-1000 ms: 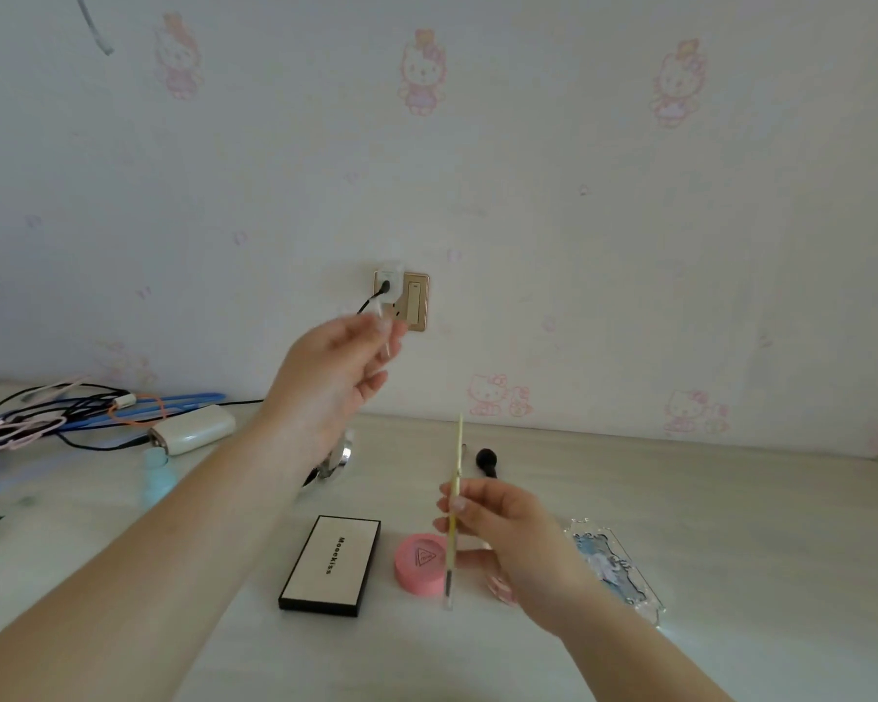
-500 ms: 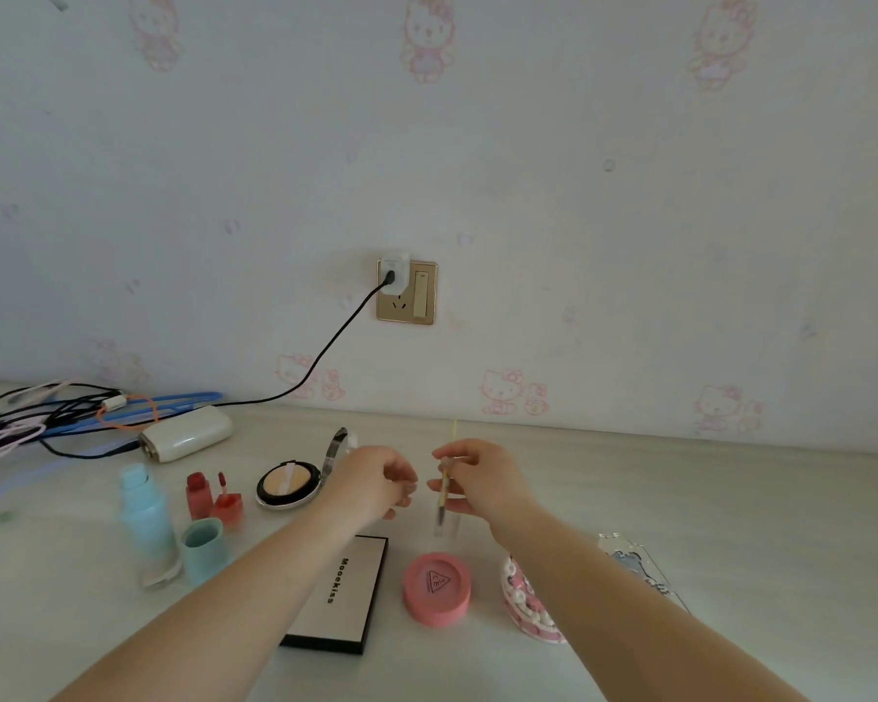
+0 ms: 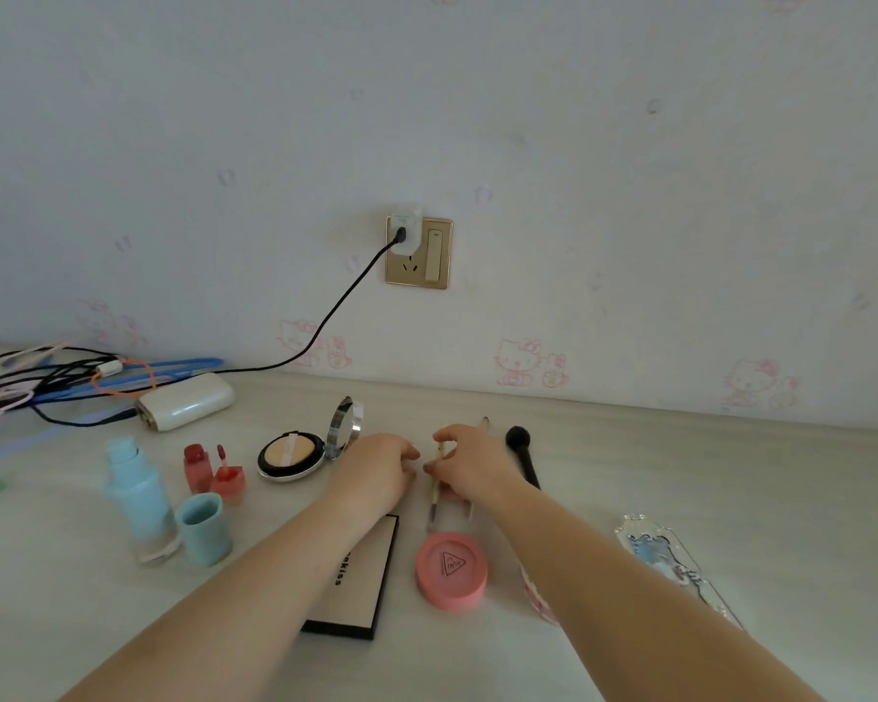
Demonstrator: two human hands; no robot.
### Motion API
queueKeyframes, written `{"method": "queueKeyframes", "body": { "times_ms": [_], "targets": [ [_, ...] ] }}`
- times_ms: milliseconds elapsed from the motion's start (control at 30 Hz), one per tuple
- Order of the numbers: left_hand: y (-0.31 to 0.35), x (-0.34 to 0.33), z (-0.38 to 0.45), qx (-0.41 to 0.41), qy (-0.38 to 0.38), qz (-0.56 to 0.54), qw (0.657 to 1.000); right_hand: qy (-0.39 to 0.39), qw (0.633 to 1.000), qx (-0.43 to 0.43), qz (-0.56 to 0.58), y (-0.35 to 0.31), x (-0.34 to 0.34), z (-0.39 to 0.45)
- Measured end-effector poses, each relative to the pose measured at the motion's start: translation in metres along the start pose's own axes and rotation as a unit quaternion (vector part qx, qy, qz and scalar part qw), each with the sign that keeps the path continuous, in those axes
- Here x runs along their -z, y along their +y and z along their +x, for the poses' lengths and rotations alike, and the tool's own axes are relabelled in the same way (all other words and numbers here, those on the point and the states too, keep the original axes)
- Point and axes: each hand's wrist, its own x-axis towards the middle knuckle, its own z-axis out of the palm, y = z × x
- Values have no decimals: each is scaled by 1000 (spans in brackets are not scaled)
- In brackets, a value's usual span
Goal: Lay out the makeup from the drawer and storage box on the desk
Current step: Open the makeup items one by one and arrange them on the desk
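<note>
At the far left of the bench [image 3: 731,499], a blue bottle [image 3: 135,494] is stood upright with its cap [image 3: 205,529] set beside it, then an open lip tint [image 3: 209,471] and an open powder compact [image 3: 295,454], probably left open for show. The left hand [image 3: 376,473] is curled loosely near the bench; whether something is pinched cannot be told. The right hand [image 3: 472,468] is closed on a thin brush [image 3: 436,486], held low, likely to lay it beside the black brush [image 3: 523,453]. A pink compact [image 3: 451,570] lies nearer
</note>
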Motion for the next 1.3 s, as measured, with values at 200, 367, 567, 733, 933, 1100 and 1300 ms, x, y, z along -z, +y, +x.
{"method": "queueKeyframes", "body": {
  "times_ms": [200,367,567,733,933,1100,1300],
  "targets": [
    [-3,-3,2,10,9,15,1000,0,996,15,-83,-4,-3,3],
    [-3,-1,0,14,10,2,1000,5,995,4,-102,-5,-5,5],
    [-6,0,2,36,2,-31,999,19,992,-1,-126,-6,-5,5],
    [-6,0,3,42,-2,-37,998,31,994,-6,-100,-1,-6,7],
    [-2,0,-2,28,3,-22,999,51,999,7,-9,6,-5,5],
    [7,4,-7,-19,57,-40,997,136,990,19,36,15,31,2],
    [37,2,-6,-66,48,-70,994,178,982,-18,66,41,72,-2]
  ]
}}
